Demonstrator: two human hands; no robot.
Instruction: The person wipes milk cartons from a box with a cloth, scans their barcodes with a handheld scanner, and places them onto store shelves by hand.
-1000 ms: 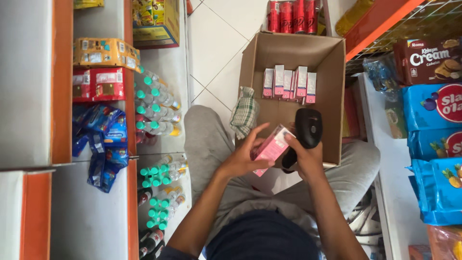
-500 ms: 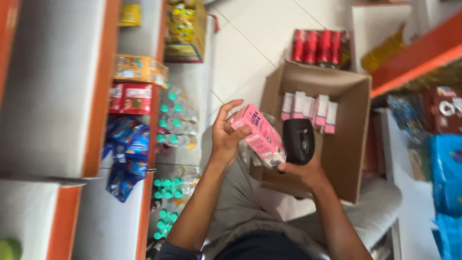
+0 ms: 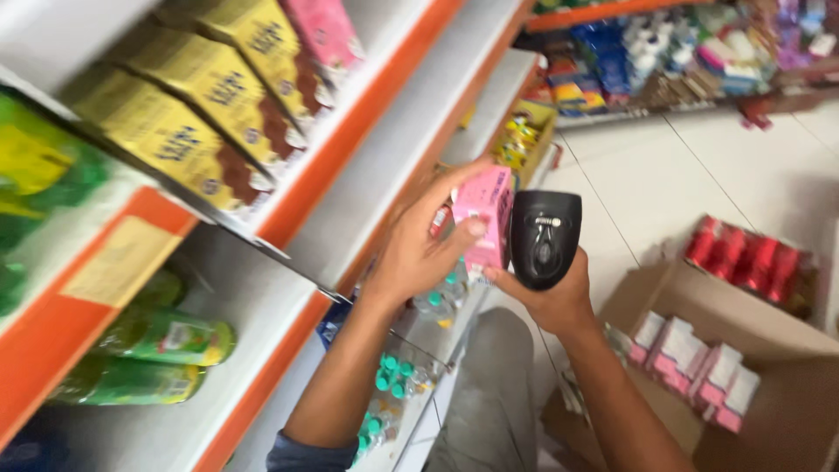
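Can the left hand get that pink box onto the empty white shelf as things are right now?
Probably yes. The left hand grips the pink box right beside the bare white shelf, and nothing shows between them. The right hand with the black scanner sits on the far side, out of the way.

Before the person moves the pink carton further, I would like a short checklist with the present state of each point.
1. Left hand grips the pink carton, thumb on its front: ok.
2. Right hand holds the black scanner firmly: ok.
3. Scanner is close beside the carton: ok.
4. Scanner window faces the carton's code: cannot tell, picture is blurred.
5. Bare space on the white shelf behind the carton: ok.
6. Cardboard box on the floor holds more pink cartons: ok.
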